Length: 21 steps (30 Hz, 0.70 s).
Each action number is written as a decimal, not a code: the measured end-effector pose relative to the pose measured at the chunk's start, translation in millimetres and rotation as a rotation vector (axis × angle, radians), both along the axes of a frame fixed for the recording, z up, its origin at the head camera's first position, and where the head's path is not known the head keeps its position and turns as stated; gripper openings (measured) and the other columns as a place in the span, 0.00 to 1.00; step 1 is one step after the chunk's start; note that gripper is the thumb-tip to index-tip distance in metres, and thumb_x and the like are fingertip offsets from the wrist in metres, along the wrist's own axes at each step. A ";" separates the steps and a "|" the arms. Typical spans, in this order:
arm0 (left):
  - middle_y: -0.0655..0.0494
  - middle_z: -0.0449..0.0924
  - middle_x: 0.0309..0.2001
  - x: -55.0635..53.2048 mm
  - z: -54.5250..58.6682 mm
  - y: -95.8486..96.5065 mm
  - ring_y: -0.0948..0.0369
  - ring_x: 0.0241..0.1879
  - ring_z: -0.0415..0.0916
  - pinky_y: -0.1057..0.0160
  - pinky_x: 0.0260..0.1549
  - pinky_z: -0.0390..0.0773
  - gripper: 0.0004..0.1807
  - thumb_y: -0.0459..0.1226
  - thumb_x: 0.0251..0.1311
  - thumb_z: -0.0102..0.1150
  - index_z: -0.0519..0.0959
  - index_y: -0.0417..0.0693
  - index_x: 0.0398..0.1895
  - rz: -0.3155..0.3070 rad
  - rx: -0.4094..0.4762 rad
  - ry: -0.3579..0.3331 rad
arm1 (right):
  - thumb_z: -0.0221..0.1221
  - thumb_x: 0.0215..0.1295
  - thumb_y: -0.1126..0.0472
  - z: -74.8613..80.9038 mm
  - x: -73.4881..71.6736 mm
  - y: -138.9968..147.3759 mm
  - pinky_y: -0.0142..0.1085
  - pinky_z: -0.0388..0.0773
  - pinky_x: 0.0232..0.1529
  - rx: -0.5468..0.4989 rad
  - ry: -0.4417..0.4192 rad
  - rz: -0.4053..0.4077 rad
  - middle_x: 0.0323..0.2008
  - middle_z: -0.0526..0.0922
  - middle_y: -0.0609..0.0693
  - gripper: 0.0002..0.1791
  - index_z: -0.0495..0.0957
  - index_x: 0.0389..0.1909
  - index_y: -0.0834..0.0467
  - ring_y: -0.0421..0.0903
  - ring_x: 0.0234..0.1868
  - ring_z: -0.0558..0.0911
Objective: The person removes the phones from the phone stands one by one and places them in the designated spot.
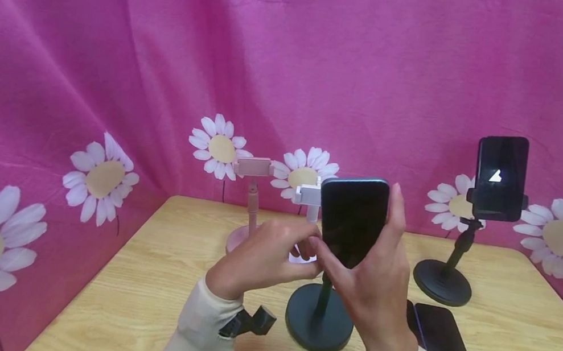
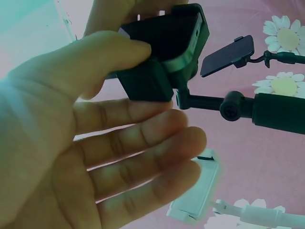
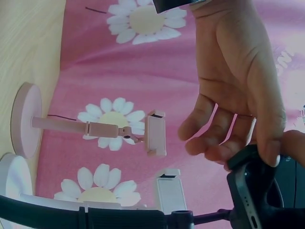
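Note:
A smartphone (image 1: 354, 223) with a dark screen stands upright at the head of a black phone stand (image 1: 320, 320). My right hand (image 1: 379, 277) grips the phone, with fingers along its right side and the thumb across its lower front. At the phone's lower left, my left hand (image 1: 268, 254) pinches the stand's clamp (image 2: 145, 81) between thumb and index finger. Its other fingers (image 2: 143, 167) extend past the clamp in the left wrist view. The phone's lower edge (image 3: 247, 200), with its port, sits against the clamp in the right wrist view.
Behind my hands stand a pink phone stand (image 1: 252, 195) and a white phone stand (image 1: 307, 194), their holders holding nothing. To the right, another black stand (image 1: 442, 281) bears a phone (image 1: 500, 178) with a lit logo. Dark phones (image 1: 449, 347) lie by my right wrist.

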<state>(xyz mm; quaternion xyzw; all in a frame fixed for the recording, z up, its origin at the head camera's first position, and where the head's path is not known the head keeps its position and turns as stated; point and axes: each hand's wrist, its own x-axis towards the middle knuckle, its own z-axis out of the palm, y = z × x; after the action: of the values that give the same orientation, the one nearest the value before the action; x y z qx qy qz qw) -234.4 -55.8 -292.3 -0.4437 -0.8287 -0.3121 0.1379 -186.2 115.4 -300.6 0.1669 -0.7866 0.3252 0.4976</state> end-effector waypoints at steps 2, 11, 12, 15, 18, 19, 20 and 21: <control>0.63 0.82 0.33 -2.1 -0.7 0.0 0.70 0.31 0.78 0.74 0.35 0.78 0.12 0.39 0.53 0.70 0.79 0.51 0.38 -0.016 0.014 -0.012 | 0.78 0.38 0.56 -0.7 -1.1 0.8 0.56 0.77 0.48 0.001 0.006 -0.005 0.64 0.68 0.61 0.66 0.45 0.74 0.59 0.57 0.59 0.73; 0.64 0.80 0.30 -6.2 -1.4 0.9 0.70 0.30 0.77 0.74 0.34 0.78 0.12 0.38 0.51 0.70 0.77 0.51 0.36 -0.045 0.043 -0.002 | 0.78 0.37 0.59 -1.1 -5.8 1.4 0.57 0.77 0.47 -0.022 0.055 0.037 0.63 0.69 0.61 0.61 0.51 0.72 0.61 0.56 0.57 0.73; 0.64 0.80 0.29 -6.6 -1.6 1.0 0.71 0.29 0.77 0.74 0.33 0.78 0.12 0.38 0.51 0.70 0.77 0.51 0.36 -0.047 0.044 0.005 | 0.77 0.37 0.59 -1.2 -5.9 1.4 0.57 0.78 0.47 -0.022 0.056 0.042 0.62 0.69 0.61 0.60 0.51 0.71 0.61 0.56 0.57 0.73; 0.64 0.79 0.28 -8.1 -2.4 1.4 0.71 0.29 0.76 0.74 0.33 0.78 0.11 0.38 0.51 0.70 0.76 0.52 0.35 -0.065 0.051 0.023 | 0.77 0.38 0.60 -0.8 -5.8 1.1 0.56 0.79 0.45 -0.024 0.057 0.056 0.61 0.70 0.61 0.59 0.52 0.71 0.61 0.55 0.57 0.74; 0.64 0.79 0.28 -10.4 -4.2 1.7 0.70 0.28 0.76 0.74 0.32 0.78 0.12 0.38 0.49 0.70 0.76 0.52 0.35 -0.087 0.064 0.036 | 0.76 0.40 0.60 -1.0 -5.7 0.7 0.54 0.80 0.43 -0.026 0.061 0.067 0.60 0.71 0.61 0.58 0.52 0.71 0.61 0.54 0.55 0.75; 0.64 0.79 0.28 -11.3 -5.0 1.7 0.70 0.28 0.76 0.74 0.32 0.78 0.12 0.37 0.49 0.70 0.76 0.52 0.35 -0.095 0.068 0.037 | 0.76 0.40 0.60 -1.3 -5.8 0.3 0.54 0.80 0.43 -0.028 0.062 0.070 0.59 0.71 0.60 0.57 0.52 0.71 0.61 0.54 0.55 0.75; 0.64 0.79 0.28 -12.1 -5.9 1.7 0.70 0.28 0.76 0.74 0.32 0.78 0.12 0.37 0.49 0.70 0.76 0.52 0.35 -0.102 0.073 0.035 | 0.76 0.40 0.60 -1.8 -5.9 0.1 0.53 0.80 0.43 -0.030 0.063 0.073 0.59 0.72 0.60 0.57 0.52 0.71 0.61 0.54 0.54 0.75; 0.64 0.79 0.28 -12.8 -6.8 1.6 0.70 0.28 0.76 0.74 0.32 0.78 0.12 0.37 0.48 0.70 0.76 0.52 0.35 -0.107 0.076 0.035 | 0.76 0.41 0.60 -2.4 -6.0 -0.2 0.53 0.81 0.43 -0.032 0.065 0.075 0.59 0.72 0.60 0.57 0.52 0.71 0.60 0.54 0.54 0.76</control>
<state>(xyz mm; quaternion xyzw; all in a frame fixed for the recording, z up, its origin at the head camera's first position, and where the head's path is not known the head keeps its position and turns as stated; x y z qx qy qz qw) -247.2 -54.2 -299.1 -0.4872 -0.7888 -0.3423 0.1522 -192.2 115.2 -303.0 0.1988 -0.7579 0.3505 0.5130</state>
